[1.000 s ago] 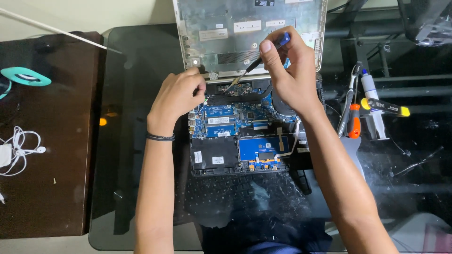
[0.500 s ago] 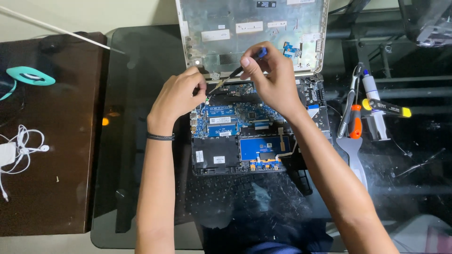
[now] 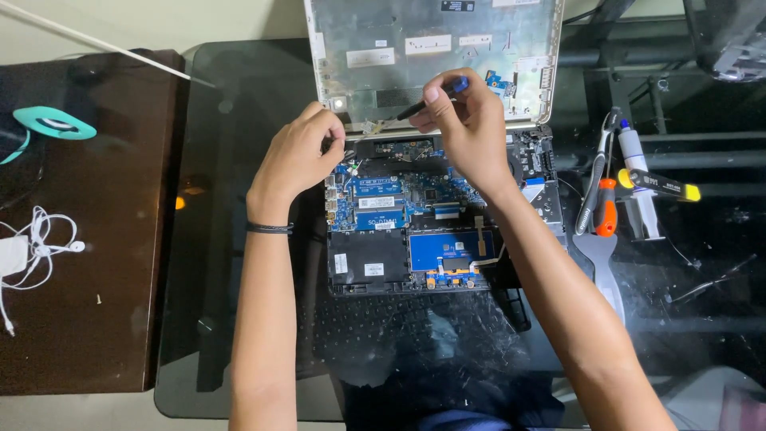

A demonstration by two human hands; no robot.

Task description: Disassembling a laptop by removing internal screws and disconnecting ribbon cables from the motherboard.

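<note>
Two hands at an opened laptop on the glass surface

The left hand [image 3: 299, 156], fingers curled together, pinches something tiny at the laptop [image 3: 415, 231] hinge; at its 3 o'clock, the right hand [image 3: 471, 128] grips a blue-tipped screwdriver [image 3: 419, 105], tip pointing toward 8 o'clock.

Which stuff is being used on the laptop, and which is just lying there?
In use: laptop, screwdriver in the right hand, left hand by the hinge.
Lying about: earphones, teal tape roll, pliers, spatula.
</note>
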